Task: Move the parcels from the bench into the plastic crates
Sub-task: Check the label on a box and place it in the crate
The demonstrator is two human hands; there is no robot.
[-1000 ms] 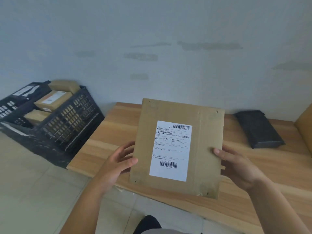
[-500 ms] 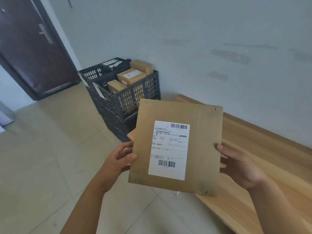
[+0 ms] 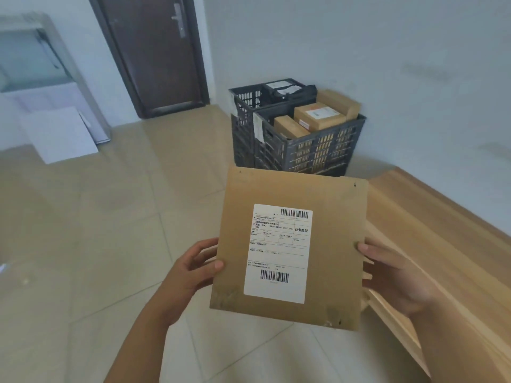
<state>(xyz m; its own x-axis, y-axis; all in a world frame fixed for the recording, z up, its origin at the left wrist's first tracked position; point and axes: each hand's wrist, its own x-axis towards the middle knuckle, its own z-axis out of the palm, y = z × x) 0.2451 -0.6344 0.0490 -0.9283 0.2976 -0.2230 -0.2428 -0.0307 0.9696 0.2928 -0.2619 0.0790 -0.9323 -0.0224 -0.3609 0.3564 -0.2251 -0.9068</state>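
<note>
View has swung left since the earlier frame: crates [image 3: 298,150] now upper centre, bench [image 3: 442,230] at right edge. I see the flat parcel [image 3: 290,247] lower centre, label up, left hand [image 3: 193,269] and right hand [image 3: 392,275] pinching opposite edges, presumably for a level carry.

- Soft, even daylight fills the room, a little dim and cool in tone; its source cannot be told.
- Pale sheen on the glossy beige floor tiles [image 3: 91,222] — broad, diffuse reflections, no hard glare.
- Shadows are faint: a soft dark patch under the black slotted plastic crates [image 3: 301,150].
- Wide-angle bending shows at the edges — the dark brown door [image 3: 154,51] leans.
- The flat brown cardboard parcel [image 3: 331,244] is sharp enough that its white label's barcodes show, though small print is unreadable.
</note>
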